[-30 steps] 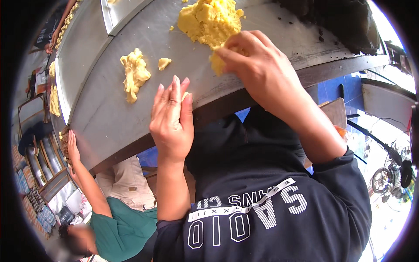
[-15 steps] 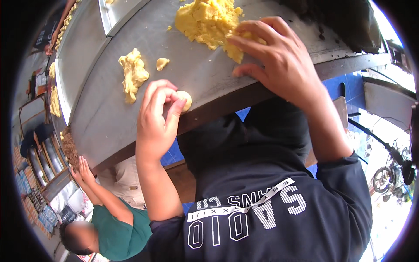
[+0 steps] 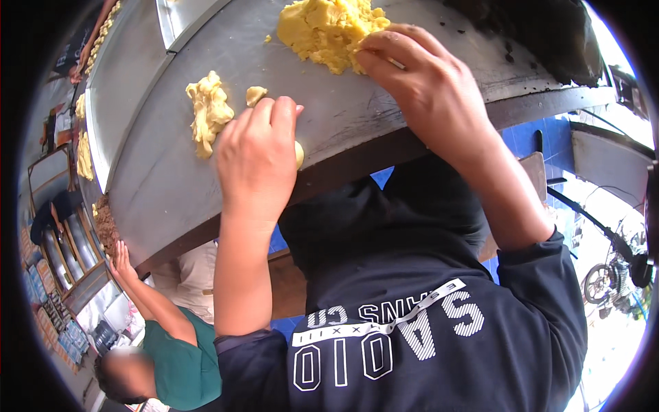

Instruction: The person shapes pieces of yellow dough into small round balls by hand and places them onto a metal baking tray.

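On the grey metal table (image 3: 165,130), a large crumbly mound of yellow dough (image 3: 326,31) lies toward the far side. My right hand (image 3: 429,86) is at its right edge, fingers bent and pinched together on yellow dough; the thumb is mostly hidden. My left hand (image 3: 255,151) is palm down near the table's front edge, its fingers curled under, so what they hold is hidden. A pale dough ball (image 3: 299,155) peeks out at that hand's right side. Just beyond its knuckles sits a small pale dough lump (image 3: 256,95). Left of it lies a softer, paler dough heap (image 3: 208,113).
Metal trays (image 3: 134,96) border the table's far left. A dark, dirty object (image 3: 549,41) occupies the back right. At the lower left, a person in a green shirt (image 3: 182,364) has hands by brown crumbly material (image 3: 104,226). The dark table edge (image 3: 357,154) runs before me.
My left hand has turned palm down and moved up toward the small lump, its fingers curling out of sight. My right hand has drawn its fingers together; the dough chunk beneath them no longer shows.
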Demonstrator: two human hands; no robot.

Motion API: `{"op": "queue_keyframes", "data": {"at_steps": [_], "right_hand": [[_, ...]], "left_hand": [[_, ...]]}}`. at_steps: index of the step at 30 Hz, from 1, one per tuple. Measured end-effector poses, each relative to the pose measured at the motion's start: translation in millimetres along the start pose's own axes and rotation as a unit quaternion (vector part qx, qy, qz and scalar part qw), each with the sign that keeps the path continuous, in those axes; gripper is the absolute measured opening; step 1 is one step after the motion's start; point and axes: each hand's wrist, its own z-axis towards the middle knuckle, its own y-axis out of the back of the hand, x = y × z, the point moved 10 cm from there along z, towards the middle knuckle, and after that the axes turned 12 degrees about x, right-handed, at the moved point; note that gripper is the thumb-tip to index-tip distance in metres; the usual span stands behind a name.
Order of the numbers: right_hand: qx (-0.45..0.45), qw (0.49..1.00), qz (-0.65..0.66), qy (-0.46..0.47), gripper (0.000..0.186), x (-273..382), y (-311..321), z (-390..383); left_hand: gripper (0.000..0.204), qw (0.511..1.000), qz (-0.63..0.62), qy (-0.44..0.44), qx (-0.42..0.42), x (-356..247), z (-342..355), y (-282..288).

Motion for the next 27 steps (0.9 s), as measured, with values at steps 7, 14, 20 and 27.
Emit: {"op": "queue_keyframes", "data": {"at_steps": [7, 14, 20, 27], "right_hand": [[0.156, 0.982, 0.110, -0.008, 0.016, -17, -12, 2], [0.052, 0.980, 0.184, -0.059, 0.021, -8, -5, -11], [0.064, 0.995, 0.066, -0.044, 0.008, 2, -9, 17], [0.114, 0.989, 0.092, 0.013, 0.005, 8, -14, 18]], "left_hand": [[0.014, 0.928, -0.368, -0.062, 0.016, 59, -49, -12], [0.042, 0.848, -0.512, 0.059, -0.120, 86, -4, 3], [0.018, 0.963, -0.225, 0.099, -0.113, 70, -15, 4], [0.024, 0.945, -0.295, 0.053, -0.135, 47, -53, 1]]}}
